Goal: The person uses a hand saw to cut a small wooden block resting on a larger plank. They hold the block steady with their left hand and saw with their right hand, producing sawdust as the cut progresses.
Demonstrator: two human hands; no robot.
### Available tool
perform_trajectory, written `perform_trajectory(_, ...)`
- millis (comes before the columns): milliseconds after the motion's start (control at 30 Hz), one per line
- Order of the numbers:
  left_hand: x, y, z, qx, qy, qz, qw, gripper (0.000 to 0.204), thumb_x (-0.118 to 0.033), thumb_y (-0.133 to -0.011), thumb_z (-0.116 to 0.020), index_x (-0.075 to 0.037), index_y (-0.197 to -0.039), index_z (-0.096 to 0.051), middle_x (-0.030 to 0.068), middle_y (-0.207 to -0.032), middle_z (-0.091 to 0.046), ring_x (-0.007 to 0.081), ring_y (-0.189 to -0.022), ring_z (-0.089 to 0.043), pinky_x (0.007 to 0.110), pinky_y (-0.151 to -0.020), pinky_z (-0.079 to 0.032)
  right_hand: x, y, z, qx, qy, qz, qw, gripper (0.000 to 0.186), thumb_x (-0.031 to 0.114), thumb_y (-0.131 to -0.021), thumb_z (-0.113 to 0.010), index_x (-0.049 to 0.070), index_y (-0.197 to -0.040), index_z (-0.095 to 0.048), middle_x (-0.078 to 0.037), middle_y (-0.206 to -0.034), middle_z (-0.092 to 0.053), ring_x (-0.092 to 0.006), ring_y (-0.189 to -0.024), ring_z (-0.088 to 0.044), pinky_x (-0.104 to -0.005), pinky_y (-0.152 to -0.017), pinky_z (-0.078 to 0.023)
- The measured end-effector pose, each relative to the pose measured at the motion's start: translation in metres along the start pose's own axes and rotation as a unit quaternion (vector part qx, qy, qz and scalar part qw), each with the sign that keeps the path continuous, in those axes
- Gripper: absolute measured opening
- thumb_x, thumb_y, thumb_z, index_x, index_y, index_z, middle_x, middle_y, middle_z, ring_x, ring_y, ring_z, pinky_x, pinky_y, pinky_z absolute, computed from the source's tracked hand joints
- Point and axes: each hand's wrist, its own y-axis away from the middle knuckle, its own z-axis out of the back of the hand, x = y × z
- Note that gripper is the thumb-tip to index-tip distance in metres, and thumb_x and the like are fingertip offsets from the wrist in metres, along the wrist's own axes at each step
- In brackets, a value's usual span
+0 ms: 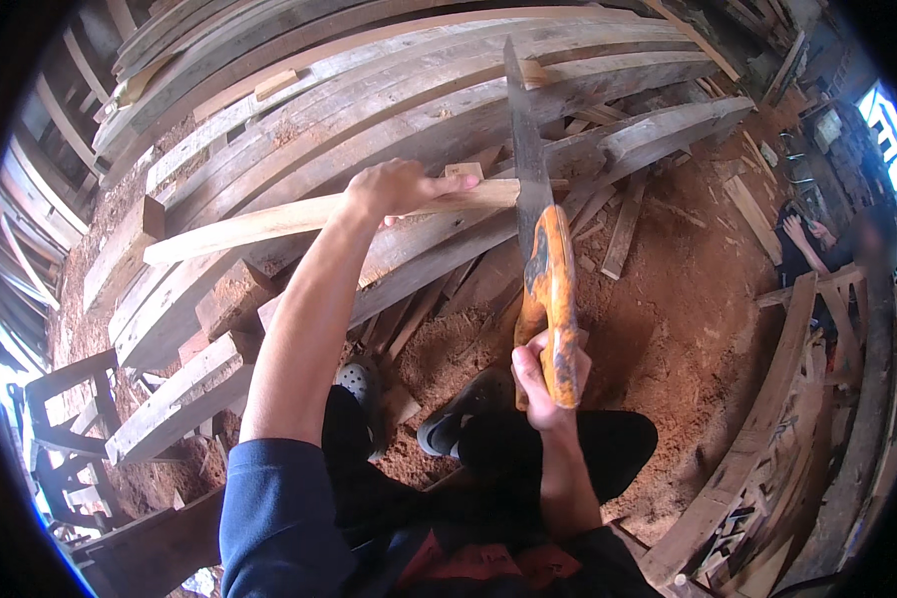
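Observation:
My right hand (545,374) is wrapped round the worn orange handle of a handsaw (533,164). Its grey blade points away from me and crosses a pale wooden strip (259,221) near that strip's right end. My left hand (401,191) grips the strip from above, a short way left of the blade, with the thumb stretched toward the saw. The strip lies across long grey timber beams (429,115). A small wood block (463,170) sits just beyond my left thumb. How deep the blade's teeth are in the wood I cannot tell.
Brown sawdust and wood scraps cover the ground (668,269). Short beam ends (184,394) jut out at the left, near a dark frame (70,409). At the far right another person (812,239) sits beside stacked timber. Curved planks (743,458) lie at the lower right.

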Motion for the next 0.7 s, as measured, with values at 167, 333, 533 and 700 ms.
perform_trajectory(167,-0.002,-0.007,-0.006,-0.009,-0.031,0.003,0.999,0.113,-0.095,-0.06,-0.043,0.011,-0.089,-0.069,0.0243,-0.071,-0.065,0.0294,-0.067,-0.07,0.044,-0.061,-0.056,0.004,0.051,0.018,-0.011,0.009,0.043,0.999,0.019,0.002,-0.079,-0.073,0.004,-0.074,-0.055,0.003,-0.058,-0.049,-0.0067,-0.053,-0.046,-0.0242,-0.049,-0.038)
perform_trajectory(333,0.006,-0.004,-0.007,0.011,-0.017,-0.015,1.0,0.117,-0.097,-0.06,-0.039,0.009,-0.099,-0.069,0.0268,-0.082,-0.068,0.0337,-0.075,-0.071,0.045,-0.065,-0.058,0.004,0.003,-0.004,-0.003,-0.043,0.008,0.999,0.018,0.004,-0.079,-0.074,0.004,-0.076,-0.056,0.003,-0.061,-0.05,-0.007,-0.055,-0.048,-0.0252,-0.051,-0.04)
perform_trajectory(533,0.003,-0.011,-0.001,0.004,-0.022,0.011,1.0,0.114,-0.097,-0.06,-0.038,0.004,-0.102,-0.07,0.0271,-0.089,-0.068,0.0327,-0.074,-0.07,0.048,-0.069,-0.057,-0.004,0.024,0.017,-0.002,-0.024,0.014,1.0,0.017,0.006,-0.078,-0.074,0.004,-0.079,-0.057,0.0,-0.059,-0.051,-0.0086,-0.053,-0.05,-0.0255,-0.05,-0.04)
perform_trajectory(700,-0.002,-0.009,-0.003,0.027,-0.03,0.017,0.999,0.114,-0.098,-0.058,-0.04,0.002,-0.105,-0.07,0.0266,-0.087,-0.068,0.0313,-0.079,-0.07,0.049,-0.072,-0.055,-0.01,0.039,0.021,-0.011,-0.047,0.027,0.998,0.014,0.005,-0.079,-0.073,0.005,-0.077,-0.059,0.0,-0.059,-0.053,-0.0074,-0.052,-0.051,-0.0226,-0.049,-0.04)
